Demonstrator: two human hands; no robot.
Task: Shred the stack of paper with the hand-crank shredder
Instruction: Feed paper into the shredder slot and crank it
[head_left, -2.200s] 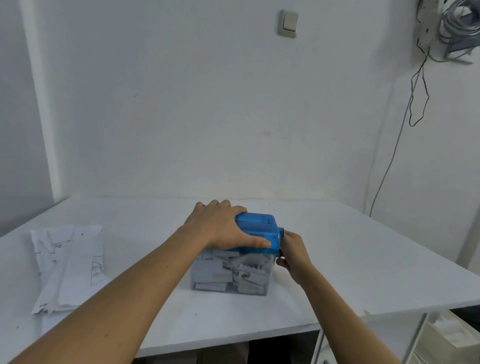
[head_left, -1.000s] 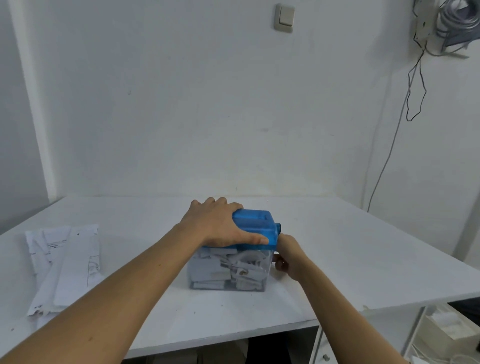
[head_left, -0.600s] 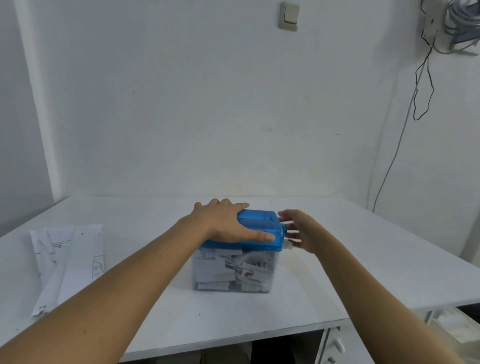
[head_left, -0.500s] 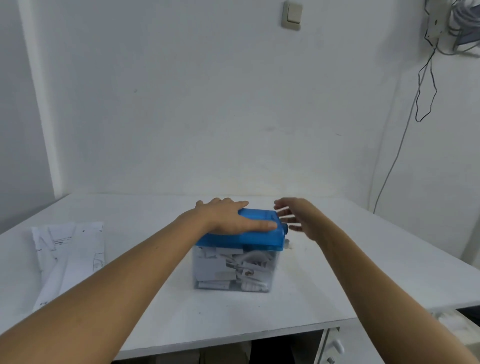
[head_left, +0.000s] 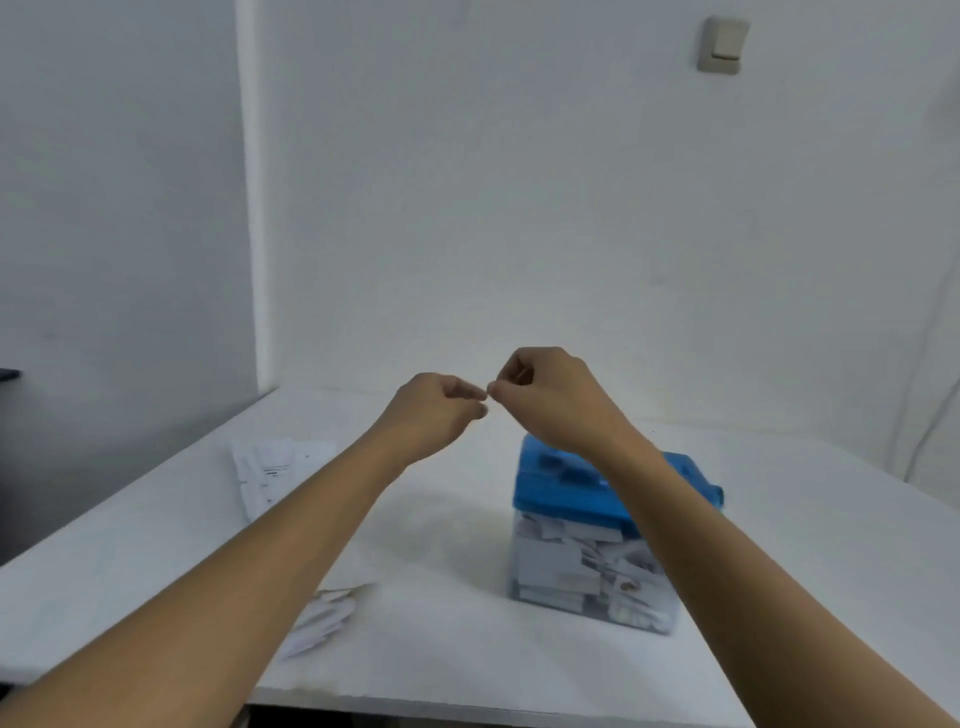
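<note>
Both hands quit the blue-lidded clear hand-crank shredder (head_left: 571, 486): left hand (head_left: 434, 415), right hand (head_left: 553, 402) now raised, fingers curled, tips meeting, nothing visibly held. Cranking stopped; white paper stack (head_left: 275, 470) waits.

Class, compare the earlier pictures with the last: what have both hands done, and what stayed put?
The left hand has lifted off the blue shredder and the right hand has left its crank side; both are now raised, fingers curled, fingertips meeting. The shredder stayed on the table, the paper stack at its left.
</note>
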